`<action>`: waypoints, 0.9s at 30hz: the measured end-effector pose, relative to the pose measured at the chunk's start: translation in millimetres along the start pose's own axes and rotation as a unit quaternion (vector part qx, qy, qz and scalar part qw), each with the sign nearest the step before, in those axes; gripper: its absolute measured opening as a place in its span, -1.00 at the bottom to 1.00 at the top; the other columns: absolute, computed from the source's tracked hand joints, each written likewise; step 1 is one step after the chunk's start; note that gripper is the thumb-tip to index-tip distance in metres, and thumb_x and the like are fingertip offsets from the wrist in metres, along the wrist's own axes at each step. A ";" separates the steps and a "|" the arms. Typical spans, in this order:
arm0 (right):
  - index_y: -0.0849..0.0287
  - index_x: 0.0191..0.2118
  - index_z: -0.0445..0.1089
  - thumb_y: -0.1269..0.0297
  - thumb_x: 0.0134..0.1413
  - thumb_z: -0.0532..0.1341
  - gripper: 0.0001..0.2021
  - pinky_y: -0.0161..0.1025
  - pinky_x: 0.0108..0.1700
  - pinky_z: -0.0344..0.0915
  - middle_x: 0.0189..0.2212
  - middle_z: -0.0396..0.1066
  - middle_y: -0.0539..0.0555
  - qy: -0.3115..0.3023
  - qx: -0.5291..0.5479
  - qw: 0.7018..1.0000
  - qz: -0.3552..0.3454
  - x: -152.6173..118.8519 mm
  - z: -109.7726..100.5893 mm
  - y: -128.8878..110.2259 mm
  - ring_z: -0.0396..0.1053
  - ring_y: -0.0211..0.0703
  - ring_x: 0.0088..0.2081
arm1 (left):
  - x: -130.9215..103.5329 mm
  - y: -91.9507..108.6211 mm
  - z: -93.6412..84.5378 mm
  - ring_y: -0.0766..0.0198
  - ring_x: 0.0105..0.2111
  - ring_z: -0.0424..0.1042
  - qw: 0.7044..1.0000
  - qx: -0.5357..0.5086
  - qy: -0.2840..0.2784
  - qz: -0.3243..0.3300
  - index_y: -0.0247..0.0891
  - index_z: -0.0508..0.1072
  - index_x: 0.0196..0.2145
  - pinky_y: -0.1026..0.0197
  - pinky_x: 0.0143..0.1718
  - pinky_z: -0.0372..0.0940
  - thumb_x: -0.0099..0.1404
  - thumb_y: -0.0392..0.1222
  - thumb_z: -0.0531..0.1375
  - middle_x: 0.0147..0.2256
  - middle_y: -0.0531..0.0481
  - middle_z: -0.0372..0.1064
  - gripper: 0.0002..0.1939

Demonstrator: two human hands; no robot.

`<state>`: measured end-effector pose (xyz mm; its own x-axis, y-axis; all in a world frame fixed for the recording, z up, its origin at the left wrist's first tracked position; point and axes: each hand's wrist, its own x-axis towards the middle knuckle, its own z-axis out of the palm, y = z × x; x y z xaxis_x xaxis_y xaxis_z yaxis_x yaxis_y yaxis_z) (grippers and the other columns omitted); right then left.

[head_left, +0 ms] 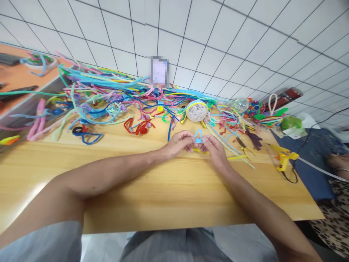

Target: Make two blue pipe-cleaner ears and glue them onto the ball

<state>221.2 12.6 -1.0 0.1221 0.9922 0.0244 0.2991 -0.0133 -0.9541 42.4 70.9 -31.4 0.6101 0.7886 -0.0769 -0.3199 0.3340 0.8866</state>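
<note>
Between my two hands is a light blue pipe cleaner [199, 135], bent into a small triangle with its point away from me. My left hand [183, 141] pinches its left corner, thumb on top. The right corner is gripped by the closed fingers of my right hand [214, 146]. Just under and beyond my fingers, a yellow pipe cleaner [237, 157] lies on the wooden table [152, 196], partly hidden by my right hand. A round, clear, faceted piece with a yellow rim [196, 111] sits a little farther back.
Heaped pipe cleaners [109, 82] in many colours line the tiled wall. A yellow glue gun [285, 157] and yellow-handled pliers [242, 144] lie to the right. Red pipe cleaner shapes [140, 126] lie left of centre. At the right edge is another person's arm [338, 162].
</note>
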 end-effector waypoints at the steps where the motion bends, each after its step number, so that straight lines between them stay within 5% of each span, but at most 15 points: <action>1: 0.10 -0.35 0.41 -0.19 0.08 0.35 -0.58 -0.25 -0.38 0.30 -0.52 0.45 -0.05 0.013 0.004 1.000 0.001 -1.4 1.5 0.8 0.34 -0.23 -0.49 | -0.1 0.0 0.2 0.38 -0.55 0.50 1.000 0.000 0.000 -0.001 -0.30 0.42 -0.28 0.30 -0.42 0.41 0.23 -0.10 0.42 -0.42 0.03 0.56 -0.70; 6: 0.10 -0.38 0.39 -0.06 0.05 0.37 -0.67 -0.26 -0.40 0.28 -0.58 0.38 -0.09 0.070 0.027 0.997 -0.004 -6.6 9.8 7.8 0.27 -0.25 -0.52 | -0.3 -0.6 1.5 0.40 -0.53 0.46 0.999 0.032 -0.021 0.016 -0.31 0.45 -0.28 0.33 -0.43 0.34 0.16 0.05 0.48 -0.42 0.03 0.55 -0.57; 12: 0.09 -0.35 0.39 0.01 0.14 0.32 -0.74 -0.24 -0.33 0.31 -0.51 0.42 -0.07 0.029 0.034 0.999 -0.011 -10.1 7.3 18.7 0.31 -0.23 -0.46 | -3.2 -0.1 1.9 0.40 -0.48 0.41 0.995 0.083 -0.047 0.031 -0.33 0.51 -0.27 0.32 -0.39 0.29 0.17 0.19 0.45 -0.39 0.01 0.53 -0.51; 20: 0.07 -0.41 0.34 0.17 0.11 0.29 -0.83 -0.24 -0.33 0.26 -0.52 0.39 -0.08 0.026 -0.027 0.999 -0.029 -18.8 5.1 16.9 0.30 -0.21 -0.44 | -14.5 0.3 6.2 0.32 -0.38 0.39 0.960 0.248 -0.061 0.116 -0.28 0.56 -0.28 0.27 -0.29 0.25 0.37 -0.08 0.27 -0.41 0.03 0.48 -0.80; 27: 0.08 -0.29 0.42 0.21 0.17 0.28 -0.91 -0.19 -0.22 0.33 -0.40 0.50 -0.03 0.056 -0.061 0.994 -0.070 -21.1 2.6 23.0 0.41 -0.17 -0.35 | -14.6 -1.1 6.6 0.36 -0.43 0.37 0.979 0.193 -0.033 0.060 -0.30 0.54 -0.24 0.29 -0.34 0.28 0.34 0.06 0.32 -0.38 0.03 0.48 -0.68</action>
<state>223.0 -8.3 -24.3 0.1728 0.9655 0.1947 0.4322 0.1033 -0.8958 38.6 55.6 -28.3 0.6341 0.7712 0.0572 -0.1031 0.0109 0.9946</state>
